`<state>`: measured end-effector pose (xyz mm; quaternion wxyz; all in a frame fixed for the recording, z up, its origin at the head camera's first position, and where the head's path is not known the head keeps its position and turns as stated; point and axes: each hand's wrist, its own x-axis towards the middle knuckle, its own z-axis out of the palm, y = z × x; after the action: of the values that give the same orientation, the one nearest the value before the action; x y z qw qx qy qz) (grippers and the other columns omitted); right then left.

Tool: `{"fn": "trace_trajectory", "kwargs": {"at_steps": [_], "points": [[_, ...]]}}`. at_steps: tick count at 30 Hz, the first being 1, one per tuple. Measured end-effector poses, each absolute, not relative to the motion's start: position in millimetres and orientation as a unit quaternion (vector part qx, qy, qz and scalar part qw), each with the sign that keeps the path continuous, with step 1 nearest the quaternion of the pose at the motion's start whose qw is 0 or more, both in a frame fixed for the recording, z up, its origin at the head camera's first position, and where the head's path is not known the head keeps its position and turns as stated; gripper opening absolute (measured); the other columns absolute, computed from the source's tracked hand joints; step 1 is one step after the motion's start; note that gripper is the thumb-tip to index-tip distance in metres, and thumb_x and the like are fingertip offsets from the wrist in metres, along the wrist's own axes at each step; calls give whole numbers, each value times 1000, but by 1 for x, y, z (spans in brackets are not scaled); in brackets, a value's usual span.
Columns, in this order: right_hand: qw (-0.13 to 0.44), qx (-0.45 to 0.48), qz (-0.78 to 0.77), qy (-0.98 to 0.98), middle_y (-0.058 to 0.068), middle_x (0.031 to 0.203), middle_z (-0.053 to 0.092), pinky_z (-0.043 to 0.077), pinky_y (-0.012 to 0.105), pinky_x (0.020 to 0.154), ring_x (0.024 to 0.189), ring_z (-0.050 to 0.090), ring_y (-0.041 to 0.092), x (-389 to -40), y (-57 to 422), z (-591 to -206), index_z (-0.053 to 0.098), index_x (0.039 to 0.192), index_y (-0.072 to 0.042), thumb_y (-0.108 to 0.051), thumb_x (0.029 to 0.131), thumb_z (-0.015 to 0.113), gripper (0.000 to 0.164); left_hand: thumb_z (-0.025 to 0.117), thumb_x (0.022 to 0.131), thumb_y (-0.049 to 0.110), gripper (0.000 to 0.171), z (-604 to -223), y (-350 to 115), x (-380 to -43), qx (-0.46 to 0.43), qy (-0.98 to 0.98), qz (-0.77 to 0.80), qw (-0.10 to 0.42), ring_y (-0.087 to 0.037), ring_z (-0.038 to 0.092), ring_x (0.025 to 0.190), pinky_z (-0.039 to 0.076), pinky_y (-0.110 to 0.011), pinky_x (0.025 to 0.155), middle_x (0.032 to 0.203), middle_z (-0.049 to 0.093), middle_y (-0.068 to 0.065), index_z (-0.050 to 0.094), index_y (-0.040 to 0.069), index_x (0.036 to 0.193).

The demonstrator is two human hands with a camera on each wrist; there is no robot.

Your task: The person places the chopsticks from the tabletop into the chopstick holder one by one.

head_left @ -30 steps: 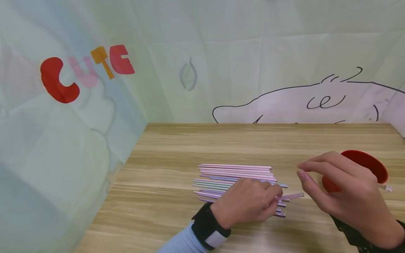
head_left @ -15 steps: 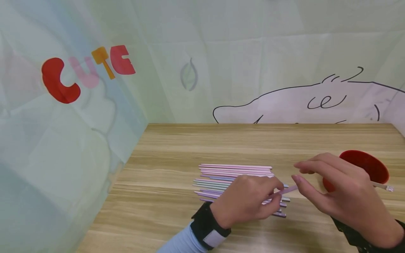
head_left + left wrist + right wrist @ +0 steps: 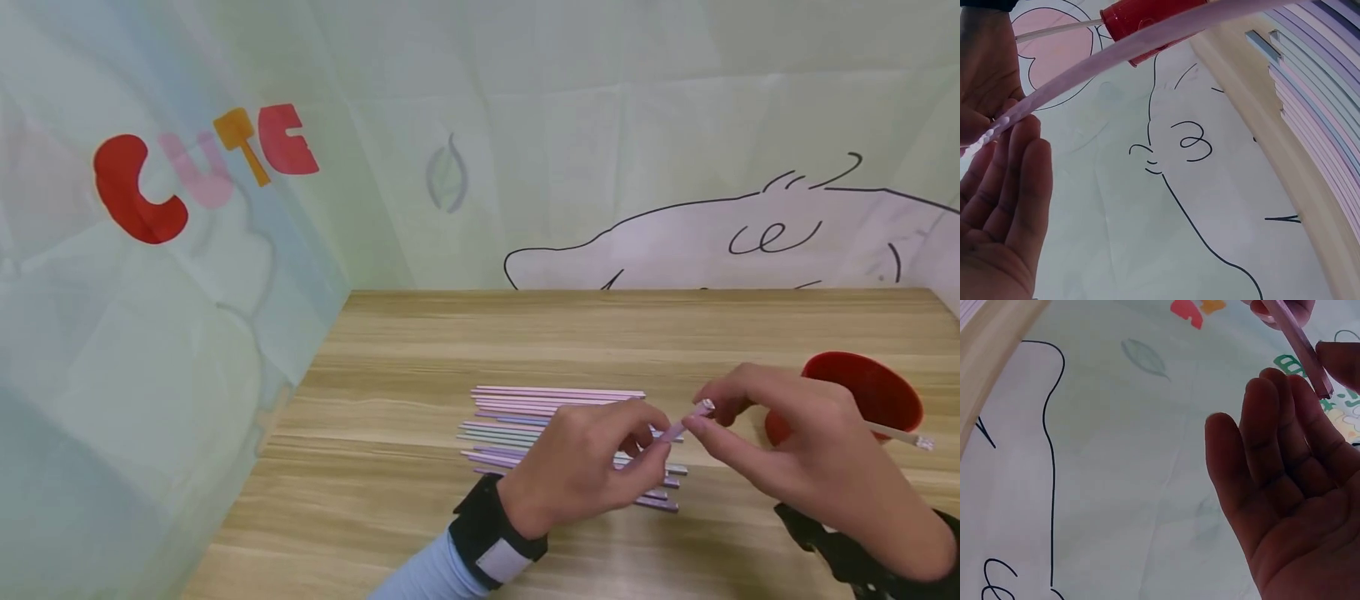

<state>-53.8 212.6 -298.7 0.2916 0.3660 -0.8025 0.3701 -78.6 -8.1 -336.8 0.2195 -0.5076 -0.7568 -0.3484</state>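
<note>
In the head view my left hand [image 3: 592,462] pinches a thin lilac stick [image 3: 678,427] with a glittery end between thumb and forefinger. The stick slants up to the right. My right hand [image 3: 825,433] has thumb and forefinger about its glittery end. Close up, the right wrist view has the stick [image 3: 1300,347] running down to the right thumb, while the left wrist view shows it [image 3: 1129,47] crossing the top left. Under the left hand lie several pastel sticks [image 3: 555,402] side by side, in pink, blue, green and purple. That hand covers their middle parts.
A red cup [image 3: 903,400] stands behind my right hand, which hides part of it. From there a pale stick [image 3: 896,433] with a glittery end juts out rightward. Printed fabric [image 3: 555,167] walls the wooden tabletop [image 3: 405,350] at the back and left.
My left hand has raised the lilac stick, and its glittery end now points up to the right. My right hand has come slightly left, bringing its thumb and forefinger to that end.
</note>
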Motion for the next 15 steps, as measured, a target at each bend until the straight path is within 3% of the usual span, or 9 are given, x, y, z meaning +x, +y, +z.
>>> {"fn": "trace_trajectory", "kwargs": {"at_steps": [2,3,6,10,12,15], "points": [[267,369,379,-805,-9,86,69,51,14,70,75,61,0,-53,213,-300,72,95,-19,-32,89,78,16,65,92,10,10,-337,-8,-78,-507,-755,-351,221,8,58,74,43,-4,73,83,66,7,62,8,101],[254,368,382,-809,-10,87,70,51,14,71,75,62,0,-52,213,-300,72,96,-20,-23,85,83,16,66,92,9,10,-337,-8,-78,-507,-755,-353,221,8,59,74,43,-4,73,83,66,6,62,8,101],[237,364,384,-815,-10,89,71,52,15,73,76,64,2,-51,214,-301,73,99,-22,-7,74,90,33,67,90,8,12,-337,-9,-78,-508,-753,-356,221,7,61,75,43,-5,74,84,67,6,63,8,102],[248,381,401,-795,-6,88,72,52,15,75,79,66,2,-52,212,-300,74,98,-18,-22,86,82,15,66,91,8,12,-336,-8,-77,-509,-748,-365,220,7,61,75,44,-5,74,85,67,5,62,7,102],[259,392,413,-780,-4,86,72,51,14,76,80,66,2,-52,211,-299,75,97,-15,-32,91,75,18,66,91,8,12,-335,-7,-77,-510,-746,-368,219,7,61,76,44,-5,74,85,68,5,62,7,102],[269,396,427,-767,-2,85,73,51,14,76,80,67,2,-51,210,-297,75,95,-12,-33,92,73,21,65,92,9,11,-334,-7,-77,-514,-742,-372,217,8,61,77,44,-5,75,86,68,5,63,7,103]]}}
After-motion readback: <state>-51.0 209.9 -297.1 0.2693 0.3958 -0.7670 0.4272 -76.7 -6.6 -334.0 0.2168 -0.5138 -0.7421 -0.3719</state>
